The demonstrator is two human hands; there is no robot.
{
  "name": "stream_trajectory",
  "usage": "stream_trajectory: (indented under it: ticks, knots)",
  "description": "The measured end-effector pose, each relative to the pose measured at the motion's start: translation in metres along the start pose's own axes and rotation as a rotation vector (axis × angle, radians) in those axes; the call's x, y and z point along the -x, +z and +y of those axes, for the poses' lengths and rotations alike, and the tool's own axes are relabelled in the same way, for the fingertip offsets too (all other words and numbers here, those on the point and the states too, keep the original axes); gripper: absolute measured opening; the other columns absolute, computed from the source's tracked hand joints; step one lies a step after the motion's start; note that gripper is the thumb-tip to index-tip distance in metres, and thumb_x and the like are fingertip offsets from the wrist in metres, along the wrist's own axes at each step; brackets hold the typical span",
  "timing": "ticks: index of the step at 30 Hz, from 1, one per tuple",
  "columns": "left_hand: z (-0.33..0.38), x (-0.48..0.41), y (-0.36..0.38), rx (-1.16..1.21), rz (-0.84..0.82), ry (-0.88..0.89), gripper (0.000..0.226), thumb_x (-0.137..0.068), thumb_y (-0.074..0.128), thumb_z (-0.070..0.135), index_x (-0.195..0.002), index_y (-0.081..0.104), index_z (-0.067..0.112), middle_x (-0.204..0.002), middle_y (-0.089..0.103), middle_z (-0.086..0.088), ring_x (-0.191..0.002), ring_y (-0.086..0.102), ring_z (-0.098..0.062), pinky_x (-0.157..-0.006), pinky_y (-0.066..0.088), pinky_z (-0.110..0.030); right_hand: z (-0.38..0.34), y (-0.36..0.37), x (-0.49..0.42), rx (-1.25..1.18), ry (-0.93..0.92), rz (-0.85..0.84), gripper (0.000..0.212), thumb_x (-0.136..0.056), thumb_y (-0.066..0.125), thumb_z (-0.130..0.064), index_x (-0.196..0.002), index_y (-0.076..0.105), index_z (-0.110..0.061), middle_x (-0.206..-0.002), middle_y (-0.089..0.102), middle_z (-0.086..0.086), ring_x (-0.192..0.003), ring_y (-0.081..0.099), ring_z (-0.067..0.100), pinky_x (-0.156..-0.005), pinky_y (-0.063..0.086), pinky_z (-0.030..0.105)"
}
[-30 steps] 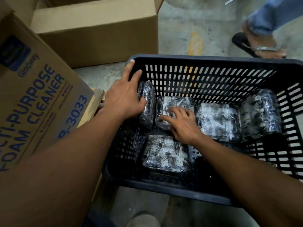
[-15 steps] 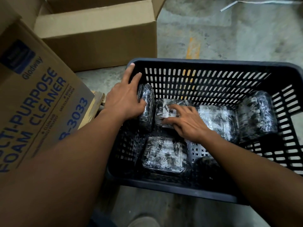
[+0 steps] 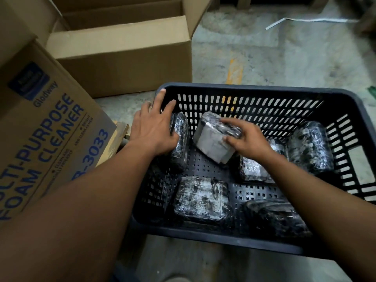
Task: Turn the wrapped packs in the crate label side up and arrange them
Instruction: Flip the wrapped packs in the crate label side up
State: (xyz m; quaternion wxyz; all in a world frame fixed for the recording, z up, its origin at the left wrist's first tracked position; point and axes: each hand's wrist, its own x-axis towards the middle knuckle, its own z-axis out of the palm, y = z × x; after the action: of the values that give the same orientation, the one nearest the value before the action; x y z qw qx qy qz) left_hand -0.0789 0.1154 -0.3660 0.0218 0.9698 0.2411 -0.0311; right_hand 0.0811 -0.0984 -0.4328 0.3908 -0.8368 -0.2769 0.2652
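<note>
A black slotted plastic crate (image 3: 264, 92) stands on the floor with several clear-wrapped packs inside. My right hand (image 3: 247, 138) grips one pack (image 3: 213, 142), lifted and tilted, its pale flat face toward me. My left hand (image 3: 154, 129) rests over the crate's left wall and presses against a pack standing on edge (image 3: 180, 143). One pack lies flat at the front (image 3: 201, 200), a dark one at the front right (image 3: 276, 216). Another pack (image 3: 252, 170) lies under my right wrist, and one leans at the right wall (image 3: 310, 147).
An open cardboard box (image 3: 126, 58) stands behind the crate on the left. A printed foam-cleaner carton (image 3: 46, 135) leans at the far left. Bare concrete floor (image 3: 284, 58) with a yellow mark lies beyond the crate. A white strip (image 3: 301, 20) lies on the floor.
My right hand has taken hold of the middle back pack and raised it on edge, showing its pale face. My left hand stayed on the upright pack. The passer-by's foot has left the view.
</note>
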Motion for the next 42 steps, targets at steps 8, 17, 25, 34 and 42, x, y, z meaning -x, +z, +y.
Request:
stream_trajectory:
  ticks: [8,17,25,34,42]
  knots:
    - [0.022,-0.004,-0.003,0.115,-0.009,0.169,0.094,-0.082,0.05,0.075,-0.161,0.022,0.032,-0.161,0.044,-0.009,-0.153,0.03,-0.027,-0.127,0.008,-0.046,0.0,-0.057,0.017,-0.487,0.134,-0.087,0.043,-0.087,0.075,-0.011,-0.12,0.075,-0.04,-0.127,0.066,0.016,-0.105,0.071,0.033,-0.078,0.065,0.037]
    - [0.059,-0.013,-0.01,1.151,-0.393,-0.2,0.059,-0.087,0.078,0.039,-0.133,0.048,0.017,-0.121,0.067,-0.005,-0.091,0.074,-0.021,-0.059,0.063,-0.035,-0.014,-0.056,0.018,-0.916,0.167,0.119,0.058,-0.084,0.078,-0.024,-0.137,0.055,-0.034,-0.128,0.063,0.01,-0.101,0.071,0.026,-0.064,0.063,0.041]
    - [0.035,-0.013,-0.021,0.399,0.078,-0.067,0.066,-0.096,0.04,0.067,-0.15,0.042,0.029,-0.133,0.063,-0.008,-0.12,0.058,-0.03,-0.099,0.049,-0.048,0.003,-0.007,0.028,-0.965,0.317,0.07,0.101,-0.083,0.076,0.003,-0.155,0.029,-0.05,-0.154,0.048,0.021,-0.104,0.074,0.039,-0.079,0.064,0.054]
    - [-0.013,-0.012,0.003,0.399,-0.006,-0.195,0.081,-0.097,0.047,0.06,-0.162,0.005,0.036,-0.16,0.031,-0.015,-0.142,0.041,-0.04,-0.106,0.043,-0.057,0.02,0.05,0.006,-0.581,0.381,0.01,0.1,-0.093,0.066,0.002,-0.16,0.009,-0.046,-0.169,0.025,0.018,-0.138,0.047,0.042,-0.099,0.056,0.054]
    - [-0.014,-0.014,0.005,0.514,0.044,-0.211,0.065,-0.103,0.038,0.049,-0.162,0.012,0.039,-0.16,0.034,-0.011,-0.142,0.041,-0.034,-0.11,0.041,-0.053,-0.006,0.075,-0.005,0.371,0.392,0.126,0.067,-0.097,0.063,-0.03,-0.156,0.034,-0.021,-0.165,0.027,0.019,-0.142,0.04,0.041,-0.114,0.041,0.054]
